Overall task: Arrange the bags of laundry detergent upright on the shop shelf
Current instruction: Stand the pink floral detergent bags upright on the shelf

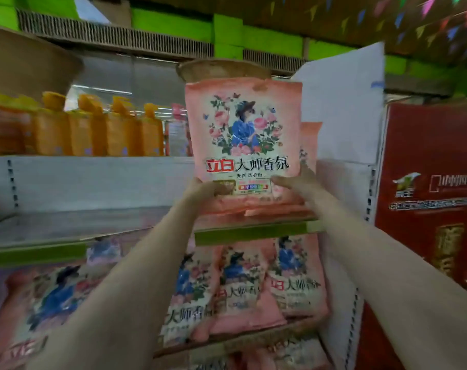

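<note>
Shop shelving of grey metal with green price strips fills the view; the middle shelf (74, 225) is bare on its left part. At its right end a pink detergent bag (243, 134) with a floral print stands upright, its base at the shelf's front edge. The left hand (204, 189) grips the bag's lower left corner, thumb across the front. The right hand (294, 186) clasps the lower right corner, fingers wrapped behind. A second pink bag (310, 145) stands just behind and to the right, mostly hidden. On the shelf below, more pink bags (243, 287) lean and overlap, none standing straight. Orange pouches (98, 129) line the upper shelf to the left. A red carton (427, 182) stands at the right.
</note>
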Tool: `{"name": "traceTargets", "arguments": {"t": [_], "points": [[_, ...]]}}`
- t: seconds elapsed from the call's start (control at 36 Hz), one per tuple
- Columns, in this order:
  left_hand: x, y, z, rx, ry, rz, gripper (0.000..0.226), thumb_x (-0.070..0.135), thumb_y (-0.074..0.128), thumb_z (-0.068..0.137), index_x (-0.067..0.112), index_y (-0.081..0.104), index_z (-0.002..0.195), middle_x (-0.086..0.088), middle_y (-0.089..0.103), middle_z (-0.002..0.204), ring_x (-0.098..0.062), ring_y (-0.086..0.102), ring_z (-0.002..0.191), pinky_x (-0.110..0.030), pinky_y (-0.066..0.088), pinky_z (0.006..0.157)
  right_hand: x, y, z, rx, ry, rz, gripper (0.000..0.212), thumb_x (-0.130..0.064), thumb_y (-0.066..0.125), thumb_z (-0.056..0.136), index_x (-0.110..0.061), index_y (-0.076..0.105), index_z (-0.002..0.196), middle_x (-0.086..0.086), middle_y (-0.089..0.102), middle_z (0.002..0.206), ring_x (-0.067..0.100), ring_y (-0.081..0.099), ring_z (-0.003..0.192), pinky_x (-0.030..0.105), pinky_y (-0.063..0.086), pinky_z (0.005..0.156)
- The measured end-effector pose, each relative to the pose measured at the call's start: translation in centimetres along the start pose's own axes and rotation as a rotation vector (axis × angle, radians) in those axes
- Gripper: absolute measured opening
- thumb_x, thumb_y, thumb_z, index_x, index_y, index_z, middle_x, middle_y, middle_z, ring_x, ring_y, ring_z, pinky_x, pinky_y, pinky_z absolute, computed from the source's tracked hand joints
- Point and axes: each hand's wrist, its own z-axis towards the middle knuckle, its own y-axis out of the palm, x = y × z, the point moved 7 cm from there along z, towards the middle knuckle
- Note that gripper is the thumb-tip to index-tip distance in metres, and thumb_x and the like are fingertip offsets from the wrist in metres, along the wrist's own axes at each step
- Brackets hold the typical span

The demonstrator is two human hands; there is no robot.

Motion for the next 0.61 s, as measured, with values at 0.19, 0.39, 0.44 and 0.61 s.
{"name": "traceTargets", "arguments": {"t": [0.19,0.39,0.44,0.61], "points": [[-1.8,7.4,3.0,-0.039,-0.016,0.012,0.038,-0.012,0.068,0.075,0.004,0.056,0.107,-0.003,0.061,0.088,-0.020,0.062,0.093,-0.016,0.053,0.055,5.2,-5.4,5.9,-0.008,0.024,0.041,0.099,-0.045,0.091,0.043,-0.018,0.050,0.129,0.001,0.064,0.123,0.021,0.062,0.109,0.045,0.050,0.095],[-5.5,11.8,6.5,-0.044,-0.015,0.119,0.045,-0.004,0.076,0.071,0.006,0.057,0.112,-0.007,0.067,0.108,-0.021,0.064,0.095,-0.026,0.056,0.074,9.2,-7.4,8.1,-0.073,0.047,0.155,0.082,-0.025,0.086,0.056,-0.014,0.052,0.129,0.003,0.066,0.121,0.020,0.064,0.107,0.044,0.050,0.095],[-6.2,12.1,7.2,-0.038,-0.049,0.134,0.063,-0.002,0.078,0.069,0.004,0.050,0.125,-0.006,0.066,0.106,-0.022,0.063,0.096,-0.028,0.055,0.080,10.1,-7.5,8.3,-0.089,0.053,0.174,0.070,-0.016,0.081,0.067,-0.011,0.051,0.130,0.008,0.065,0.123,0.021,0.063,0.109,0.044,0.048,0.099],[-7.6,13.3,7.0,-0.119,-0.182,0.131,0.069,-0.003,0.075,0.072,0.006,0.038,0.130,-0.005,0.062,0.098,-0.016,0.061,0.074,-0.021,0.055,0.056,11.4,-7.7,8.6,-0.146,0.057,0.098,0.051,-0.003,0.072,0.078,-0.010,0.052,0.125,0.010,0.059,0.129,0.023,0.059,0.113,0.044,0.045,0.102]]}}
